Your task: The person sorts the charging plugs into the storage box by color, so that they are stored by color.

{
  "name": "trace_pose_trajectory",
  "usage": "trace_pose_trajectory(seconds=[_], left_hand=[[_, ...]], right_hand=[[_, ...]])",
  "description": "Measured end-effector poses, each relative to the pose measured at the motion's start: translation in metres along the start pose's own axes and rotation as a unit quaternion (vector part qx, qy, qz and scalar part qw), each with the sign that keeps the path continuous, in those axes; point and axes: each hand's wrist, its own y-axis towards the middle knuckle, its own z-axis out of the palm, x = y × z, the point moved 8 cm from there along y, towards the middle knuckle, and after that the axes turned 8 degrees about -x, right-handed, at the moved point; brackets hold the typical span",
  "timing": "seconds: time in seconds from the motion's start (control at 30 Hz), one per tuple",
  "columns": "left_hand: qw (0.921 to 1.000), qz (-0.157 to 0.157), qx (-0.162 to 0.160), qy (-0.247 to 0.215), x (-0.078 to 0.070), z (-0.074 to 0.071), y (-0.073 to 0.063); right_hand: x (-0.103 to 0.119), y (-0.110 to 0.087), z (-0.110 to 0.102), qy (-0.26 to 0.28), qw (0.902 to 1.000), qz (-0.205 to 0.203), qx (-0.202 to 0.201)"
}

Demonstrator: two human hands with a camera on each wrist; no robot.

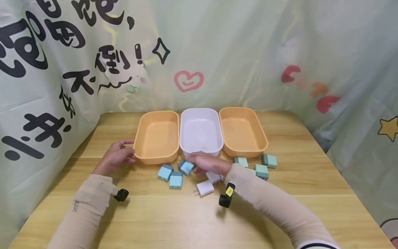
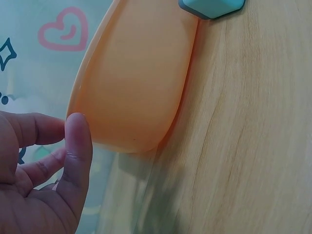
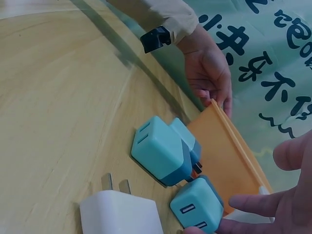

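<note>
My left hand [image 1: 119, 154] pinches the rim of the left orange bin [image 1: 140, 158] at its outer side. The left wrist view has the thumb [image 2: 78, 141] on the near face and the index finger behind the rim. My right hand [image 1: 209, 162] reaches to a blue charger [image 1: 187, 167] in front of the bins. In the right wrist view its extended fingers [image 3: 256, 204] touch or nearly touch that charger [image 3: 197, 204], the thumb standing apart. Two more blue chargers [image 1: 176, 180] lie beside it. White chargers [image 1: 205, 188] sit under and near the right wrist.
A white bin [image 1: 201, 110] stands between the left bin and another orange bin [image 1: 245, 152]. Several pale green chargers [image 1: 261, 171] lie in front of the right bin. A printed cloth [image 1: 242, 62] hangs behind the wooden table [image 1: 199, 221].
</note>
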Motion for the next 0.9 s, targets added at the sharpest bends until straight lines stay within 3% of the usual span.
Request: trace_pose_trajectory(seconds=[0.7,0.9], left_hand=[[1.0000,0.004,-0.006,0.004,0.000,0.000,-0.001],[0.9999,0.007,-0.003,0.007,-0.001,0.000,-0.001]], right_hand=[[0.004,0.014,0.022,-0.033,0.9993,0.012,-0.014],[0.005,0.016,0.024,-0.011,0.9997,0.006,-0.019]])
